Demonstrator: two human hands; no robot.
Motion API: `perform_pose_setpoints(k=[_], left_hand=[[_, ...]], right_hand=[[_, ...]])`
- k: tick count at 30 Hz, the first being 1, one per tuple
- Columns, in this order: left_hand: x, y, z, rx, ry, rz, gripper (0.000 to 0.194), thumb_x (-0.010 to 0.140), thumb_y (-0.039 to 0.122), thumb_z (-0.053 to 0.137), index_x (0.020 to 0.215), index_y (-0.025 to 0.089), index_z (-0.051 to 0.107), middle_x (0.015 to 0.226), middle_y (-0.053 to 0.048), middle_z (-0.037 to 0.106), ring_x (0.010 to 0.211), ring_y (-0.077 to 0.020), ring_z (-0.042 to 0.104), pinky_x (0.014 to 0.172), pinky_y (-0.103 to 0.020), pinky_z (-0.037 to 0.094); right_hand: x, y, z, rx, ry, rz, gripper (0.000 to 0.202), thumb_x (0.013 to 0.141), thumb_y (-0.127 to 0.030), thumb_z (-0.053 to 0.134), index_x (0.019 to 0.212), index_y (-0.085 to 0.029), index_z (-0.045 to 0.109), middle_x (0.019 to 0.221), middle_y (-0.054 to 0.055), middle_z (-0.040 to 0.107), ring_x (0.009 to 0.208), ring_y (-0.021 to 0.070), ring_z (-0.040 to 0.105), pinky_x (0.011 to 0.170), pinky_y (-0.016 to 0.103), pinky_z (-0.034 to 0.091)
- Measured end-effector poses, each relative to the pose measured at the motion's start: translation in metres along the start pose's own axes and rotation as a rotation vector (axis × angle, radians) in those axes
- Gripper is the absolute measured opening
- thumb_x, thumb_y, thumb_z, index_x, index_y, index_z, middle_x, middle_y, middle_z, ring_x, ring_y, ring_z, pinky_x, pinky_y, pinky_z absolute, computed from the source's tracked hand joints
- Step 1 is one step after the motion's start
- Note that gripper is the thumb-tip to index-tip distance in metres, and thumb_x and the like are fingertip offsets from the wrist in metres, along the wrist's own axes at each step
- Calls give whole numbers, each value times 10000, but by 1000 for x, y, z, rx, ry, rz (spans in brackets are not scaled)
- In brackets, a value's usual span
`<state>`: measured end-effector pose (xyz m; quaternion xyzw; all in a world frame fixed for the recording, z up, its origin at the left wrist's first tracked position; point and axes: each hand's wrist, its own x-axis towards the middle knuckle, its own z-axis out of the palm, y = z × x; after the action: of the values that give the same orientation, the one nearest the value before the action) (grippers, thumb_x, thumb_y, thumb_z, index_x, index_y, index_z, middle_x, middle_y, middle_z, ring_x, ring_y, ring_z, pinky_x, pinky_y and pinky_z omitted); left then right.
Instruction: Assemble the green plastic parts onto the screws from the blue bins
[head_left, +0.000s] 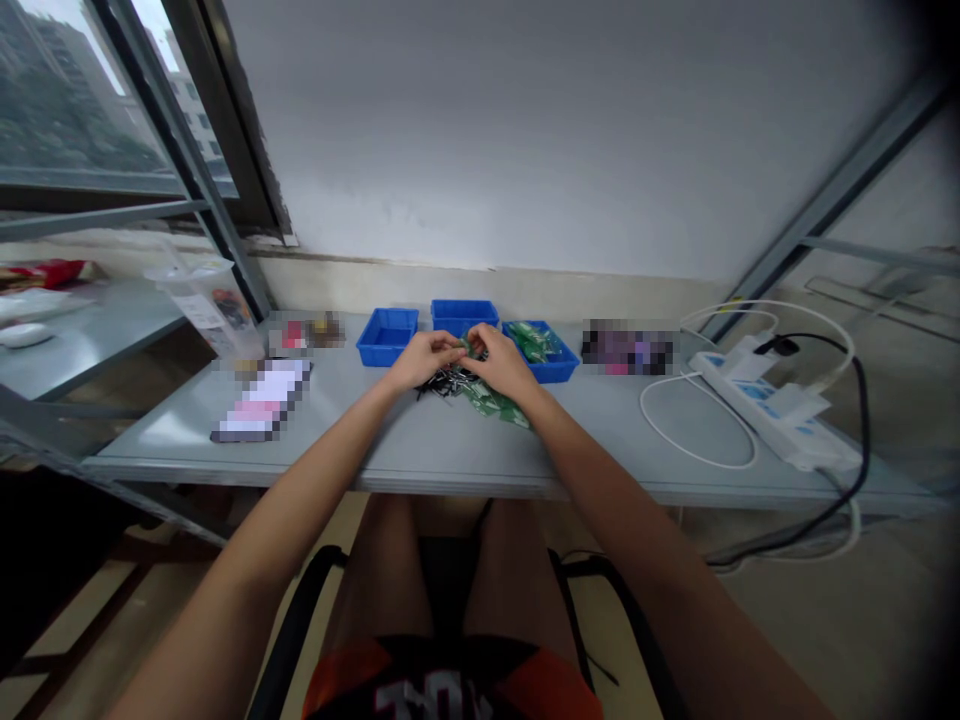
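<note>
My left hand (426, 360) and my right hand (501, 364) meet above the middle of the table, their fingers closed in a pinch. Between the fingertips shows a bit of a small green plastic packet (466, 346), mostly covered by the fingers. Right below lies a loose pile of small thin black and silver pieces (448, 383), too small to name. More green packets (495, 404) lie flat under my right hand and wrist. Behind the hands stand a left blue tray (367, 352), a middle blue tray (463, 308) and a right blue tray (559, 375) holding green packets (531, 342).
On the left lie a phone (262, 402) and a clear plastic cup (217, 310). A white power strip (780, 405) with plugs and looping cables occupies the right side. Blurred-out items sit beside the trays. The wall (495, 150) rises behind the table (450, 470).
</note>
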<state>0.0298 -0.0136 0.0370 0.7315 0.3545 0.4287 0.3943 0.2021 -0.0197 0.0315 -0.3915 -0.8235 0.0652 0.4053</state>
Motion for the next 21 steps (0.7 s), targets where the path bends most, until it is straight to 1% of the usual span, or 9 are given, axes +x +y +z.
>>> perform_pose_setpoints(k=[4,6,9,11,14,17,21], left_hand=[[0,0,-1,33,-6,31,159,728,286,638,761,137,595,629,-6,551,557,-95,470,545,-235,371],[-1,0,-1,40,-6,51,154,731,285,634,757,140,592,634,-7,551,564,-96,469,549,-235,364],[-1,0,0,45,-21,56,150,730,279,627,728,137,579,622,-3,546,561,-95,466,542,-232,352],[-1,-1,-1,45,-34,39,155,731,275,622,699,135,563,592,4,530,539,-90,453,522,-228,336],[0,-4,-2,48,-37,32,171,730,285,624,692,133,555,553,19,496,509,-84,427,497,-223,310],[1,-6,-4,70,-26,50,187,726,302,632,697,131,560,551,25,486,512,-85,430,499,-222,312],[2,-6,-5,99,6,59,196,720,305,638,687,131,555,563,22,498,527,-87,446,508,-223,325]], right_hand=[[0,0,-3,-117,36,-17,249,765,-399,595,893,-224,473,994,69,493,949,229,489,791,352,410],[0,0,-4,-131,37,-19,257,764,-404,595,897,-227,466,1026,75,479,977,239,475,798,359,407],[0,2,-4,-70,-8,-25,268,760,-415,601,850,-225,435,939,50,488,905,214,484,764,342,404],[0,3,-4,22,-63,-10,293,745,-418,617,815,-227,406,841,16,486,801,179,485,701,310,397],[-1,5,-5,136,-119,34,324,723,-420,637,790,-231,382,752,-23,468,681,135,452,618,269,364],[0,6,-6,155,-117,56,320,721,-411,639,761,-226,380,701,-40,443,625,116,412,582,253,327],[1,5,-5,149,-69,42,295,736,-383,628,740,-217,383,666,-48,432,607,110,395,581,247,307]])
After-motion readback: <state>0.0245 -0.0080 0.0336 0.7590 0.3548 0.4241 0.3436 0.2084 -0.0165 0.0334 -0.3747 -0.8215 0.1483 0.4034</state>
